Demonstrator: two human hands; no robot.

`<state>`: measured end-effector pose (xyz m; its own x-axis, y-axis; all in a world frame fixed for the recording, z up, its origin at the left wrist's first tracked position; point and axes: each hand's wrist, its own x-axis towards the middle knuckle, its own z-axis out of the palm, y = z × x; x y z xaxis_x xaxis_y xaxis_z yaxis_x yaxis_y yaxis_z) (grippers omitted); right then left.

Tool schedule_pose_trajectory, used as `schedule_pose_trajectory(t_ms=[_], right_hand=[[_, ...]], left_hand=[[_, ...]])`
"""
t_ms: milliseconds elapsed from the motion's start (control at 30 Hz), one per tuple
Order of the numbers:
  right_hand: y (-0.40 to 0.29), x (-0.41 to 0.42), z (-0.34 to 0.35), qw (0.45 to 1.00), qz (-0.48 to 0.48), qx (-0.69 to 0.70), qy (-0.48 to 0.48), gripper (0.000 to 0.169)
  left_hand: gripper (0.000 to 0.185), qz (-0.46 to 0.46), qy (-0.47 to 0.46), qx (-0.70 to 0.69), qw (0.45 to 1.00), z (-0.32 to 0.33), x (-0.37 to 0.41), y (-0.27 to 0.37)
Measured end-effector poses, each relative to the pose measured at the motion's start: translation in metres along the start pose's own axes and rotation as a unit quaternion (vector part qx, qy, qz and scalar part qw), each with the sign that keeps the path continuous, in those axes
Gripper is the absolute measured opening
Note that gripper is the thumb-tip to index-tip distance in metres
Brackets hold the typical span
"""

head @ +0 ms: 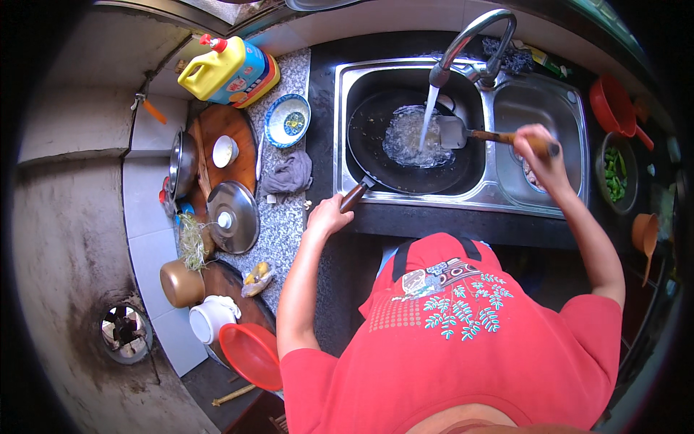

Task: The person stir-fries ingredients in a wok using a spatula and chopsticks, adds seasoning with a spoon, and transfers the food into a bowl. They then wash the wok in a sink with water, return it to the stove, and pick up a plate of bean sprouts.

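Note:
A dark wok (374,116) sits tilted in the left basin of the steel sink (542,97). My left hand (329,215) is closed round the wok's brown handle (355,196) at the sink's front edge. In my right hand (539,149) is the wooden handle of a metal wok spatula (452,132), whose blade is inside the wok at the right of the water. From the curved faucet (471,32) a stream of water (428,116) runs into the wok. A dish with food (531,176) lies in the right basin, partly hidden by my right hand.
Left of the sink are a patterned bowl (275,122), a grey cloth (288,173), a yellow detergent jug (233,70), a steel lid (238,217) and a red basin (249,355). On the right are a red strainer or pan (612,106) and a bowl of green vegetables (602,173).

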<state>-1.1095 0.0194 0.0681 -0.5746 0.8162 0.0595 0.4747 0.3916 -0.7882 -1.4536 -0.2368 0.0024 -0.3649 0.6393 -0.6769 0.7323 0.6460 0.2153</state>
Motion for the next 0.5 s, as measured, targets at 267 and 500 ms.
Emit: schedule_pose_trajectory(t_ms=[267, 500], right_hand=[[0.039, 0.047, 0.082, 0.936, 0.149, 0.317, 0.042, 0.019], [-0.014, 0.018, 0.068, 0.973, -0.175, 0.146, -0.043, 0.009]], left_hand=[[0.039, 0.013, 0.009, -0.016, 1.000, 0.003, 0.004, -0.003], [0.040, 0.007, -0.007, -0.038, 0.999, 0.004, 0.003, -0.005]])
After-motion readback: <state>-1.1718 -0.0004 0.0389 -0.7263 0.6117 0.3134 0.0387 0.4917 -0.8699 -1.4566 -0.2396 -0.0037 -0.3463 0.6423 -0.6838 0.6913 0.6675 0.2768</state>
